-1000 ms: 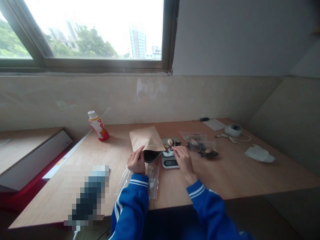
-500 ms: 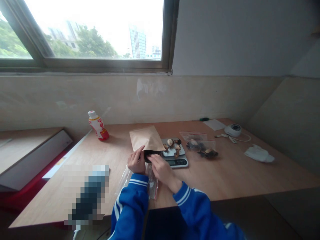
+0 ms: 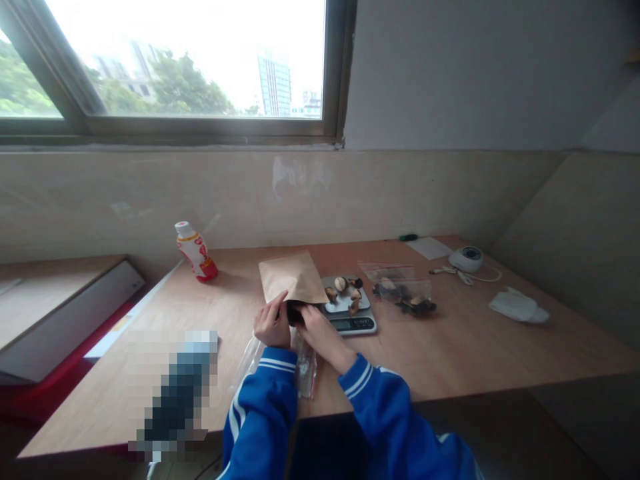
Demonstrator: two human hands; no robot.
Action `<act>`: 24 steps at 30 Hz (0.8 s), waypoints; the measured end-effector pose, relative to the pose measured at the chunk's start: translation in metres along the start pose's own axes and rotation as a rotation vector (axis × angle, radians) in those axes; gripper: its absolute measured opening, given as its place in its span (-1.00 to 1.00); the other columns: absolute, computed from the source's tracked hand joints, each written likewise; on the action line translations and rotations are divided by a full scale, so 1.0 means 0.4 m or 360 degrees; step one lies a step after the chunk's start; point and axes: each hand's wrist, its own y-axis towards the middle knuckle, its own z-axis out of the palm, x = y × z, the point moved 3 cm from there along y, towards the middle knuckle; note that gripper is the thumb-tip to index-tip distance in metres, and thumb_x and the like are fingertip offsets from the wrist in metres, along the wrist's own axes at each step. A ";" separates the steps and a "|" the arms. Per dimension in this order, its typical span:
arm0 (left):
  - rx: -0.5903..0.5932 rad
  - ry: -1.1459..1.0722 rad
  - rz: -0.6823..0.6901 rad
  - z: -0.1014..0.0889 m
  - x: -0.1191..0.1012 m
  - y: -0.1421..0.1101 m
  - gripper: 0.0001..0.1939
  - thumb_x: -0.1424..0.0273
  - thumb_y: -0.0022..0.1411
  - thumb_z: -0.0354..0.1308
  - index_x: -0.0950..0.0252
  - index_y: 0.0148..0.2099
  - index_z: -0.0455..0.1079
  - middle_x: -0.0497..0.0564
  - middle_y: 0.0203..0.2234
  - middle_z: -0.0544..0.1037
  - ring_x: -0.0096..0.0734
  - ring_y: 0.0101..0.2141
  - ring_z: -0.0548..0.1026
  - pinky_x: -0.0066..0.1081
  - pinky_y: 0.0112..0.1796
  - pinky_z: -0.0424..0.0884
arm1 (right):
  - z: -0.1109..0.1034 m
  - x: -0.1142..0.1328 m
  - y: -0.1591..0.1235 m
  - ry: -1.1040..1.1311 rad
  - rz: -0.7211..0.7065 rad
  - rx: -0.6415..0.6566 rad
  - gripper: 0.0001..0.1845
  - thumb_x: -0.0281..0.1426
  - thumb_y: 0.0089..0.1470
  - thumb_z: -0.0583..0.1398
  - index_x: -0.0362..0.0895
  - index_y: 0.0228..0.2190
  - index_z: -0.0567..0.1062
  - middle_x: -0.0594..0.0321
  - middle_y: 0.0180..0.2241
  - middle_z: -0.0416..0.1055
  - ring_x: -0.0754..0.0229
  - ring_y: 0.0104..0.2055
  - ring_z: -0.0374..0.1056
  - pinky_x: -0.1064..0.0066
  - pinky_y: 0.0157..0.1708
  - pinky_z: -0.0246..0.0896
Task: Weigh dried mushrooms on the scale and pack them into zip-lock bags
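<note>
A brown paper bag [image 3: 293, 275] lies with its dark opening toward me. My left hand [image 3: 273, 325] is closed on the left edge of that opening. Into the mouth reaches my right hand [image 3: 320, 335], its fingertips hidden inside the bag. Just right of the bag, a white kitchen scale [image 3: 364, 308] carries several pieces of dried mushroom [image 3: 354, 307]. Clear zip bags [image 3: 306, 380] lie flat under my wrists.
Right of the scale are clear zip bags holding dark dried pieces [image 3: 416, 306]. Farther right sit a white round device [image 3: 466, 259] with a cable, a paper sheet [image 3: 430, 249] and a crumpled white wrapper [image 3: 519, 307]. A red-and-white bottle [image 3: 196, 252] stands at back left.
My right hand has slid deeper into the paper bag, and its fingers have gone out of sight. My left hand keeps its hold on the edge.
</note>
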 end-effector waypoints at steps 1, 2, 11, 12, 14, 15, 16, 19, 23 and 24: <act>-0.0002 -0.0003 -0.0003 -0.001 0.000 0.000 -0.80 0.43 0.24 0.11 0.18 -0.18 0.55 -0.01 -0.37 0.64 -0.40 -0.39 0.54 -0.42 -0.27 0.37 | -0.003 0.000 -0.001 0.0036 -0.0021 0.0020 -0.60 -0.58 0.13 0.06 -0.26 0.03 0.32 0.00 -0.08 0.41 0.06 0.00 0.34 0.21 0.00 0.30; -0.0003 -0.0008 -0.0007 -0.001 0.000 0.001 -0.80 0.43 0.24 0.11 0.18 -0.18 0.55 -0.01 -0.37 0.64 -0.40 -0.39 0.54 -0.42 -0.27 0.37 | -0.006 0.001 -0.002 0.0063 -0.0040 0.0046 -0.60 -0.59 0.13 0.06 -0.26 0.02 0.33 0.00 -0.08 0.41 0.07 0.00 0.34 0.22 0.01 0.29; -0.0016 -0.0024 -0.0016 -0.005 -0.001 0.005 -0.80 0.44 0.24 0.11 0.19 -0.18 0.55 0.00 -0.37 0.64 -0.40 -0.41 0.52 -0.41 -0.29 0.36 | -0.092 0.041 -0.045 0.0142 -0.0280 -0.0105 -0.68 -0.62 0.17 0.03 -0.11 -0.18 0.50 0.20 -0.23 0.50 0.14 -0.15 0.39 0.27 -0.10 0.30; -0.0017 -0.0021 -0.0020 -0.006 -0.001 0.005 -0.80 0.44 0.24 0.11 0.18 -0.17 0.55 0.00 -0.37 0.64 -0.40 -0.41 0.52 -0.41 -0.29 0.36 | -0.109 0.042 -0.061 0.0188 -0.0324 -0.0148 -0.70 -0.60 0.17 0.05 -0.10 -0.19 0.50 0.21 -0.24 0.52 0.15 -0.16 0.40 0.27 -0.11 0.29; -0.0016 -0.0017 -0.0028 -0.006 0.000 0.005 -0.80 0.44 0.23 0.12 0.18 -0.16 0.55 0.00 -0.36 0.64 -0.40 -0.40 0.52 -0.41 -0.29 0.36 | -0.148 0.029 -0.095 0.0258 -0.0356 -0.0244 -0.74 -0.57 0.18 0.09 -0.08 -0.20 0.51 0.25 -0.24 0.54 0.16 -0.18 0.42 0.27 -0.11 0.27; -0.0012 -0.0017 -0.0030 -0.005 0.000 0.005 -0.80 0.45 0.23 0.12 0.19 -0.16 0.55 0.00 -0.36 0.64 -0.39 -0.39 0.53 -0.41 -0.28 0.36 | -0.167 0.015 -0.110 0.0267 -0.0335 -0.0295 -0.75 -0.55 0.17 0.10 -0.07 -0.21 0.52 0.26 -0.25 0.55 0.16 -0.20 0.43 0.27 -0.12 0.26; -0.0010 -0.0017 -0.0028 -0.005 0.000 0.004 -0.80 0.45 0.23 0.13 0.19 -0.16 0.55 0.00 -0.35 0.64 -0.39 -0.39 0.53 -0.41 -0.27 0.37 | -0.187 -0.004 -0.123 0.0258 -0.0294 -0.0350 -0.76 -0.54 0.17 0.11 -0.06 -0.22 0.52 0.26 -0.26 0.55 0.16 -0.21 0.43 0.27 -0.13 0.26; 0.0002 -0.0014 -0.0011 -0.002 0.000 0.003 -0.81 0.45 0.23 0.13 0.20 -0.17 0.55 -0.01 -0.36 0.64 -0.40 -0.38 0.54 -0.42 -0.26 0.37 | -0.235 -0.075 -0.136 0.0128 -0.0126 -0.0488 -0.77 -0.54 0.14 0.12 -0.07 -0.25 0.54 0.22 -0.28 0.55 0.12 -0.21 0.43 0.25 -0.16 0.27; -0.0014 0.0008 -0.0002 -0.003 -0.002 0.005 -0.81 0.45 0.23 0.13 0.19 -0.18 0.56 -0.02 -0.37 0.64 -0.41 -0.39 0.54 -0.43 -0.26 0.37 | -0.248 -0.151 -0.100 -0.0103 0.0058 -0.0431 -0.73 -0.59 0.09 0.11 -0.10 -0.24 0.54 0.15 -0.25 0.54 0.06 -0.17 0.39 0.18 -0.13 0.27; -0.0024 0.0007 0.0004 -0.005 -0.003 0.006 -0.81 0.45 0.23 0.13 0.19 -0.19 0.56 -0.03 -0.38 0.64 -0.41 -0.39 0.54 -0.43 -0.26 0.37 | -0.243 -0.162 -0.088 -0.0119 0.0076 -0.0383 -0.72 -0.60 0.08 0.11 -0.11 -0.23 0.54 0.14 -0.23 0.53 0.05 -0.15 0.39 0.16 -0.12 0.27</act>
